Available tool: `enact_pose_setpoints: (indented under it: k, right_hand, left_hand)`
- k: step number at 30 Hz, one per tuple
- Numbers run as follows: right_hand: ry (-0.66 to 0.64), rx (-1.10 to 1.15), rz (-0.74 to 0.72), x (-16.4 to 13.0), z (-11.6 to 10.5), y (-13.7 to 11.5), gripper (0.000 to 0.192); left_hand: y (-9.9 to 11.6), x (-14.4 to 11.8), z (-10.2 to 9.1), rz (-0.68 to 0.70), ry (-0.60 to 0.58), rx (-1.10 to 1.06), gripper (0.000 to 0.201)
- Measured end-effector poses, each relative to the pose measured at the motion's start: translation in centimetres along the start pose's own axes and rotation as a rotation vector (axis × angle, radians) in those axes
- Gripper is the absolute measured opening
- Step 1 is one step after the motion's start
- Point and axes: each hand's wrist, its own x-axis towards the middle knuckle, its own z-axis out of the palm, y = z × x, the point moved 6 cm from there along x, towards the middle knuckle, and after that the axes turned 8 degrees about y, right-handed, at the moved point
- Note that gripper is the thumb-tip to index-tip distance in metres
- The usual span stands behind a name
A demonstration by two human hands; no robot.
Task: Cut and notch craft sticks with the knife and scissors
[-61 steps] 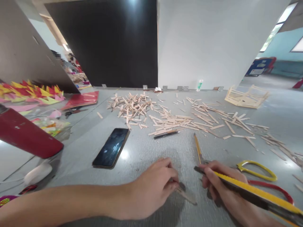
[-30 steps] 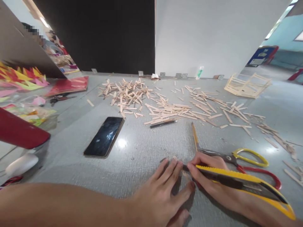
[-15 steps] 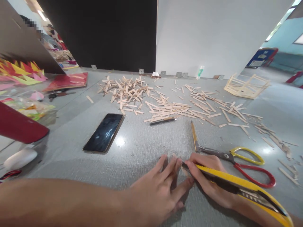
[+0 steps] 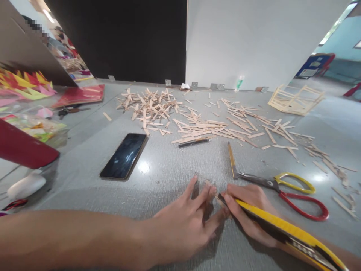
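Yellow utility knife (image 4: 284, 229) clasped in right hand (image 4: 249, 214), tip at small wood stick (image 4: 212, 192) on grey table (image 4: 169, 173), left hand (image 4: 186, 222) fingers spread, pressing stick flat, scissors (image 4: 287, 188) and pencil (image 4: 231, 158) just beyond, phone (image 4: 124, 155) left.

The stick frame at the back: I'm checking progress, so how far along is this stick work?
Done: one stick frame stands assembled. In hand: the left hand pins a small stick piece while the right hand holds the yellow utility knife to it. Left: loose sticks lie scattered, unused.
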Motion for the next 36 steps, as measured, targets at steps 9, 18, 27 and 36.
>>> enact_pose_setpoints:
  k: [9,18,27,36]
  right_hand:
    - [0.058,0.037,0.029,0.18,-0.13,0.70,0.039]
    - [0.111,0.058,0.117,0.31,-0.29,0.65,0.041]
    - [0.124,-0.044,0.093,0.17,-0.03,0.48,0.039]
    - [0.042,-0.093,0.029,-0.03,-0.03,-0.07,0.034]
  left_hand:
    - [-0.04,-0.25,0.19,-0.002,0.010,-0.016,0.063]
    - [0.28,-0.06,0.23,0.012,0.074,0.031,0.064]
    - [-0.19,-0.06,0.10,0.020,0.059,-0.021,0.059]
    - [-0.47,-0.37,0.20,-0.034,0.054,-0.130,0.053]
